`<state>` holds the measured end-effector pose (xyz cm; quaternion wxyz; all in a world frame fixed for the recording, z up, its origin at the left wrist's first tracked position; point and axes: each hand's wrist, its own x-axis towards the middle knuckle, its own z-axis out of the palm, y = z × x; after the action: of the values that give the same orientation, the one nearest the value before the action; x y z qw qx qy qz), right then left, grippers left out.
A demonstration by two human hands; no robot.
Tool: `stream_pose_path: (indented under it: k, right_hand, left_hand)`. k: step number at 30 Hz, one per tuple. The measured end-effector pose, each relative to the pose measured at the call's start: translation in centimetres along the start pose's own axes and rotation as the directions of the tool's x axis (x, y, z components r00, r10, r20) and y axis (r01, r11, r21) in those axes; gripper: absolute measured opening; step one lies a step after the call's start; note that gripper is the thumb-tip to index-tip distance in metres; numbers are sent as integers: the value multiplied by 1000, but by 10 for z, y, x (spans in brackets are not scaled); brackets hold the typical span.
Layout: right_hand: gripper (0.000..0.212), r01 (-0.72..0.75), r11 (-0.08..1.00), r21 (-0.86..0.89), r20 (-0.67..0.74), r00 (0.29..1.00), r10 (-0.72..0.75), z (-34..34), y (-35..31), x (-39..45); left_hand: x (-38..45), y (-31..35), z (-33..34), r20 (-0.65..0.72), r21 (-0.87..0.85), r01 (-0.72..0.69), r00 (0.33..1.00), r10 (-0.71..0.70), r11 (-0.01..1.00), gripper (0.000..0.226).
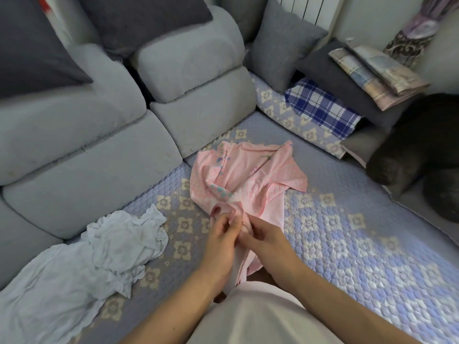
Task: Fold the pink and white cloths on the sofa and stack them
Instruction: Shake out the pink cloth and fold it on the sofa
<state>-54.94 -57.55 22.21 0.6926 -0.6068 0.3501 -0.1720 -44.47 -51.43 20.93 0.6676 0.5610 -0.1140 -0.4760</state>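
Pink cloth (244, 177) crumpled mid-sofa (372, 244) seat, near edge pinched by left hand (223, 234) and right hand (263, 234), fingers (233, 219) curled into the fabric. Likely light, limp, best taken by corners. White cloth (99, 254) bunched toward the seat's left edge. Plaid pillow (320, 108) and folded blankets (377, 70) at far right corner, well apart.

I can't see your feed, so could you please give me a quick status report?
Left hand and right hand both pinching crumpled pink patterned cloth. Rumpled white cloth untouched, to its left on quilted sofa cover. Nothing in the way.
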Motion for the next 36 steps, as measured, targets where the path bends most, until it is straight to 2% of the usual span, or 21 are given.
stream_pose_path:
  k: [3, 6, 8, 10, 12, 13, 16, 19, 22, 24, 28, 31, 36]
  right_hand:
    - [40, -58, 980, 191, -25, 998, 64, 6, 1, 3]
    - [32, -89, 955, 285, -81, 990, 116, 11, 2, 6]
    - [22, -129, 928, 350, -133, 974, 186, 15, 0, 6]
    - [20, -135, 948, 288, -216, 955, 202, 22, 0, 7]
    - [22, -147, 977, 152, -304, 934, 187, 30, 0, 11]
    - [25, -155, 981, 121, -353, 917, 188, 34, 0, 14]
    - [26, -144, 956, 256, -431, 868, 246, 41, -2, 25]
    - [23, -98, 934, 344, -411, 879, 243, 46, 1, 26]
    - [23, -73, 953, 294, -402, 895, 193, 48, 4, 20]
    - [29, -38, 974, 222, -435, 891, 134, 49, 1, 18]
    - [35, 16, 995, 103, -486, 873, 36, 44, -7, 12]
    - [19, 37, 999, 10, -544, 839, -26, 37, -7, 8]
    - [16, 36, 985, -167, -559, 819, -125, 42, -6, 9]
  left_hand:
    - [2, 3, 5, 5, -121, 56, 998, -56, 991, 24]
    - [2, 1, 6, -31, -70, 16, 999, -18, 997, 27]
    - [1, -2, 9, -77, 62, -11, 997, 16, 998, 22]
    - [0, -6, 11, -140, 163, -20, 989, 43, 986, 14]
    - [2, -7, 15, -207, 137, 9, 978, 20, 991, 11]
    - [4, -7, 17, -236, 96, 39, 972, -16, 995, 17]
    - [10, -5, 20, -277, 26, 46, 960, -37, 999, 20]
    - [8, -1, 17, -273, 167, -82, 954, 126, 983, 13]
    - [6, -4, 7, -252, 392, -231, 904, 345, 891, 16]
    - [4, -4, 5, -222, 477, -287, 876, 429, 831, 16]
    - [-9, 4, 1, -227, 488, -284, 872, 434, 825, 17]
    - [-13, 3, -8, -272, 492, -265, 858, 436, 829, 20]
    - [-22, 5, -2, -256, 433, -238, 892, 372, 869, 22]
